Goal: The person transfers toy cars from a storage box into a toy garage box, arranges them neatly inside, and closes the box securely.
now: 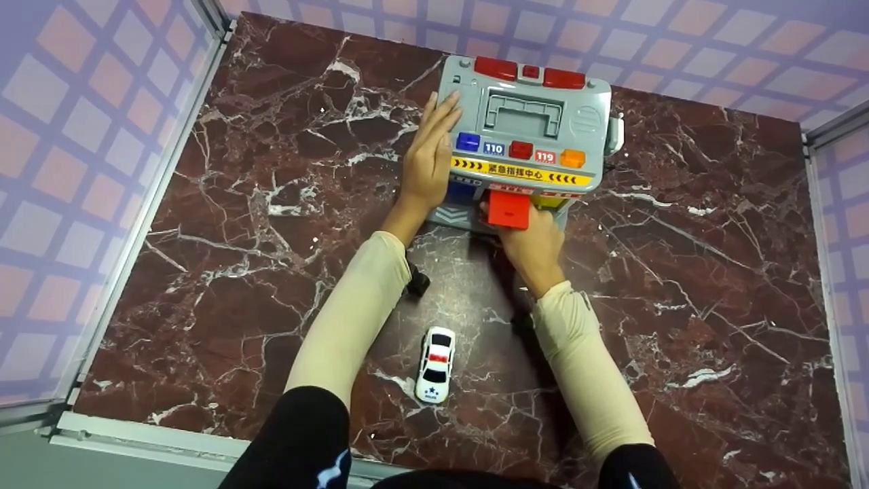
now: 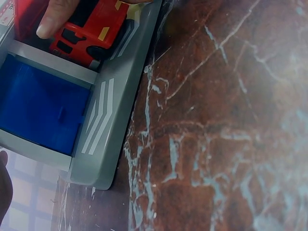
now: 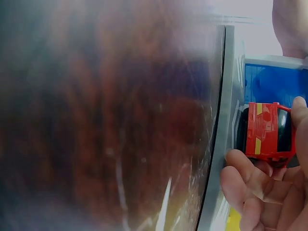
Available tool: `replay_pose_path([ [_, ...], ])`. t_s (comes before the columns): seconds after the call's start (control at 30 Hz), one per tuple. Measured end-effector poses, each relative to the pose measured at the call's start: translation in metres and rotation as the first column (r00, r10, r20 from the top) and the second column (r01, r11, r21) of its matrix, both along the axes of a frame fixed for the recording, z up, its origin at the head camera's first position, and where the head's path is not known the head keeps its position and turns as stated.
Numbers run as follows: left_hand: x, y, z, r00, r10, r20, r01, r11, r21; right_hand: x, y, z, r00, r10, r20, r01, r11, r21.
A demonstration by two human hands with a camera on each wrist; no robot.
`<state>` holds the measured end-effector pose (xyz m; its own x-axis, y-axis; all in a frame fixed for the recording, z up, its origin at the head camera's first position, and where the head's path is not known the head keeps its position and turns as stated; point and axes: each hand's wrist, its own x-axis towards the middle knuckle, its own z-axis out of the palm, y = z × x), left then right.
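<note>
A grey toy garage point(image 1: 468, 105) with red, blue and orange buttons stands toward the back of the table. My left hand point(image 1: 429, 159) rests along its left side, fingers straight. At the middle bay, my right hand point(image 1: 535, 248) pinches a red toy truck point(image 3: 263, 129) with yellow stripes, thumb on one side and fingers on the other. The truck sits partly inside the bay, its end over the grey sill in the left wrist view. Above the hand, the red door point(image 1: 509, 209) is swung up. Beside that bay, the blue door point(image 2: 43, 106) hangs down.
A white toy police car point(image 1: 436, 367) lies on the marbled table point(image 1: 271, 305) between my forearms. Checked panels point(image 1: 679, 47) wall in the back and sides. A grey handle-like part point(image 1: 616, 134) sticks out from the garage's right side.
</note>
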<state>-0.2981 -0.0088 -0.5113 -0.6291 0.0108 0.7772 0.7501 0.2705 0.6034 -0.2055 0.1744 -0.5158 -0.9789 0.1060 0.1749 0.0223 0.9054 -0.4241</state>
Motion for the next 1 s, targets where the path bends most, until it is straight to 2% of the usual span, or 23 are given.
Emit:
replay_pose_path([
  [0.27, 0.0, -0.0003, 0.0002, 1.0, 0.004, 0.013, -0.004, 1.0, -0.011, -0.0018, 0.001, -0.003, 0.998, 0.027, -0.057, -0.027, 1.0, 0.002],
  [0.63, 0.0005, 0.0004, 0.0004, 1.0, 0.008, 0.019, -0.008, 1.0, 0.003, -0.0004, 0.0009, -0.0013, 1.0, 0.01, -0.015, -0.01, 1.0, -0.015],
  [1.0, -0.0002, 0.002, -0.0002, 1.0, 0.008, -0.005, -0.008, 1.0, 0.02, 0.0023, 0.0036, -0.0007, 0.998, 0.018, -0.053, -0.018, 1.0, 0.004],
])
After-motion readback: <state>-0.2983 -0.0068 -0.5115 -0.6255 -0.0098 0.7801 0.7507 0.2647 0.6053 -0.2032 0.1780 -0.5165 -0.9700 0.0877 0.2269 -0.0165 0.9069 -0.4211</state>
